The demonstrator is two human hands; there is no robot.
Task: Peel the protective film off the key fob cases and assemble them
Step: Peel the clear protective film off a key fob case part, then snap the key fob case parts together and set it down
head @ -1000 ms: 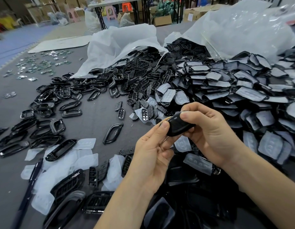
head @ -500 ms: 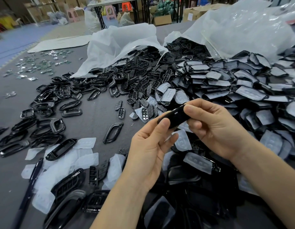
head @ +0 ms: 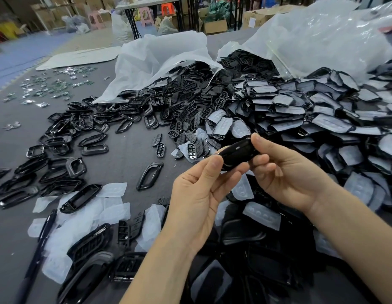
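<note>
Both hands on one black key fob case (head: 236, 153), held in the air over the grey table (head: 125, 159), just in front of the heap of film-covered cases (head: 322, 121). Left hand (head: 201, 191) pinches the near end between thumb and curled fingers; right hand (head: 289, 172) grips the far end, thumb on top, fingers curled under. Peeled film pieces (head: 112, 208) and loose black frames (head: 59, 148) lie on the table to the left.
</note>
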